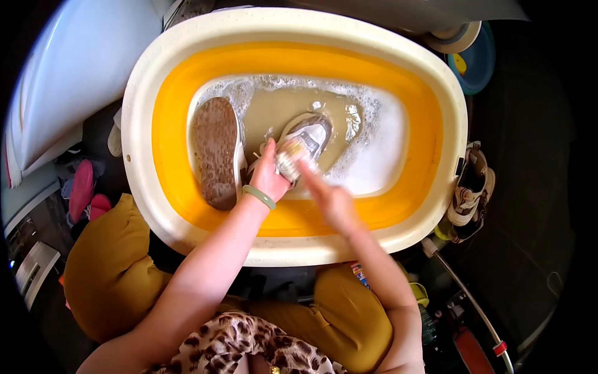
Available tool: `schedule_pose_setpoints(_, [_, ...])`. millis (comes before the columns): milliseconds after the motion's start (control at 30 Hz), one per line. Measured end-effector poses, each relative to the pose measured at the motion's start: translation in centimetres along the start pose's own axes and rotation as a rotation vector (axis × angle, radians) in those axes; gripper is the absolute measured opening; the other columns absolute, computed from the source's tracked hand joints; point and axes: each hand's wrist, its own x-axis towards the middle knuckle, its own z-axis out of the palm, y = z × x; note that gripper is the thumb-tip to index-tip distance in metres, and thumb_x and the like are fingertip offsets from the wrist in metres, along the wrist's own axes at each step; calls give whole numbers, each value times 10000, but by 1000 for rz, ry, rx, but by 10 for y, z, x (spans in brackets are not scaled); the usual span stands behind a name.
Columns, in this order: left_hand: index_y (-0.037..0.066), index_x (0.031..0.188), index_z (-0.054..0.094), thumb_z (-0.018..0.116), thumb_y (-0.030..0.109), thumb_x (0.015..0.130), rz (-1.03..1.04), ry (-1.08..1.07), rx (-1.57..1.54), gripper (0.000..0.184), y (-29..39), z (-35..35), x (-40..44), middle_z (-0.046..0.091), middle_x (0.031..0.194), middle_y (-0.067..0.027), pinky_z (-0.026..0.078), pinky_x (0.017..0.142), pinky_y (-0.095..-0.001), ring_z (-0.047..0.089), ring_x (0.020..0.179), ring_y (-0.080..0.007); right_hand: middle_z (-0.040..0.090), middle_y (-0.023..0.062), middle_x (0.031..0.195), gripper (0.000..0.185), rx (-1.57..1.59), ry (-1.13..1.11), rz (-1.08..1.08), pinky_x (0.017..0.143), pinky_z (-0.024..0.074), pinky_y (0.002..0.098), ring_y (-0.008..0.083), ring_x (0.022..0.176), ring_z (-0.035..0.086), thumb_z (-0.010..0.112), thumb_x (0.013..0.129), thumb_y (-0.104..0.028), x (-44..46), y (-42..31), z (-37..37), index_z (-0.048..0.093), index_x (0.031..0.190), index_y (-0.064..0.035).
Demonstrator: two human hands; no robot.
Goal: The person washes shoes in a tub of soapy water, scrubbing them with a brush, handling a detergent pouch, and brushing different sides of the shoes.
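The right hand (335, 207) had its grip closed around a blurred brush (291, 159) over a shoe (314, 132), which the left hand's (272, 179) grip grasped near the middle of the tub (293, 25). Another shoe (215, 153) showed its sole at nine o'clock; suds (377, 153) floated at three; a teal basin (484, 61) sat beyond, at two.
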Motion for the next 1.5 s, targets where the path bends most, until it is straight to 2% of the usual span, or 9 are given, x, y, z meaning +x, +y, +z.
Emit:
schedule_pose_setpoints(67, [29, 1218, 458, 393, 399, 934, 14, -134, 75, 471, -8, -2, 3, 543, 1177, -91, 405, 947, -335, 526, 1072, -204, 598, 171, 639, 510, -90, 65, 125, 433, 446, 388, 289, 494, 588, 543, 845, -129, 16, 19, -21, 414, 1316, -275])
schedule_pose_setpoints(100, [25, 1222, 453, 393, 408, 932, 43, -143, 87, 485, -11, 2, 5, 537, 1188, -92, 397, 957, -337, 520, 1082, -203, 581, 180, 1093, 497, -50, -100, 363, 745, 508, 332, 272, 844, 641, 533, 856, -58, 27, 11, -39, 426, 1315, -215])
schedule_pose_setpoints(267, [10, 1245, 429, 365, 461, 926, 95, -55, 302, 557, -6, 7, -4, 503, 1241, -97, 356, 999, -335, 486, 1134, -201, 536, 175, 1174, 474, 210, -81, 73, 856, 466, 300, 263, 1035, 578, 548, 847, -43, -1, -32, -10, 451, 1295, -163])
schedule_pose_setpoints(400, [13, 1270, 408, 297, 547, 909, 29, -215, 178, 654, -8, 8, -2, 495, 1254, -86, 341, 1004, -323, 462, 1162, -203, 586, 169, 623, 482, -40, 122, 200, 476, 440, 398, 284, 510, 577, 467, 873, -112, 24, 22, -37, 392, 1325, -261])
schedule_pose_setpoints(600, [45, 1267, 414, 265, 598, 887, -21, -29, -12, 688, 3, 14, -16, 482, 1258, -107, 335, 1010, -360, 451, 1166, -210, 562, 180, 1132, 460, -2, -181, 92, 742, 500, 339, 289, 877, 632, 518, 852, -55, 9, -28, -14, 465, 1287, -195])
schedule_pose_setpoints(700, [49, 1270, 419, 271, 600, 885, -13, -240, 36, 689, -6, -2, 6, 491, 1251, -114, 333, 1014, -362, 467, 1153, -218, 613, 191, 750, 505, -123, 77, 224, 559, 485, 424, 357, 616, 591, 527, 855, -130, 30, 13, -38, 400, 1322, -277])
schedule_pose_setpoints(867, [65, 1280, 408, 289, 632, 864, -36, -70, 7, 713, 9, 18, -19, 484, 1264, -90, 333, 1006, -377, 445, 1170, -242, 618, 220, 884, 510, 89, 2, -69, 614, 497, 412, 345, 668, 617, 512, 859, -129, 7, -37, 2, 388, 1328, -288])
schedule_pose_setpoints(1400, [16, 1294, 387, 335, 555, 895, -43, -201, 22, 673, 6, 8, 8, 456, 1297, -119, 333, 1018, -376, 444, 1183, -251, 591, 179, 642, 475, -315, 127, 108, 456, 471, 411, 327, 494, 570, 544, 846, -168, 47, 36, -32, 442, 1280, -332])
schedule_pose_setpoints(1500, [6, 1282, 394, 342, 584, 878, -54, -210, 19, 708, 9, 10, 2, 466, 1284, -120, 343, 1012, -374, 449, 1180, -242, 609, 176, 681, 489, 74, 188, -42, 477, 470, 408, 324, 494, 571, 539, 854, -174, 29, 17, -9, 419, 1300, -335])
